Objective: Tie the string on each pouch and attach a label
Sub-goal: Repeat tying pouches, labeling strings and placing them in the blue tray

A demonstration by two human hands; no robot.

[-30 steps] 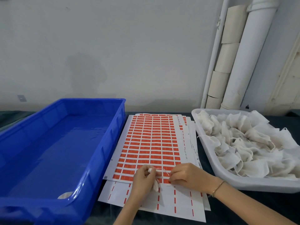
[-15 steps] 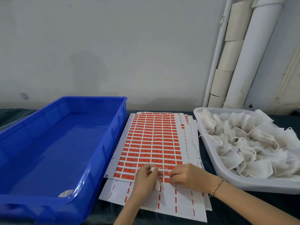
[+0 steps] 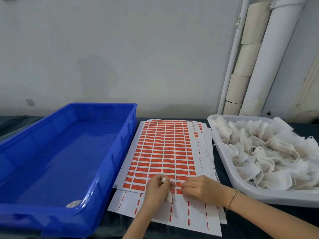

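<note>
The left hand (image 3: pixel 156 189) pinches the small white pouch (image 3: pixel 170 197) just above the label sheet (image 3: pixel 164 149) on the bench (image 3: pixel 114 225); the right hand (image 3: pixel 202 190) pinches its string (image 3: pixel 175 179); the string could slip out (it is very thin) if the pull is too quick; then the knot would be loose and the pouch might open.

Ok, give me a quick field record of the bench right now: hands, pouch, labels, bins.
left hand: grips a small white pouch over the label sheets
right hand: pinches the pouch's string
label sheets: orange labels, between the bins
blue crate: left; one pale item in near corner
white tray: right; heaped with loose pouches
</note>
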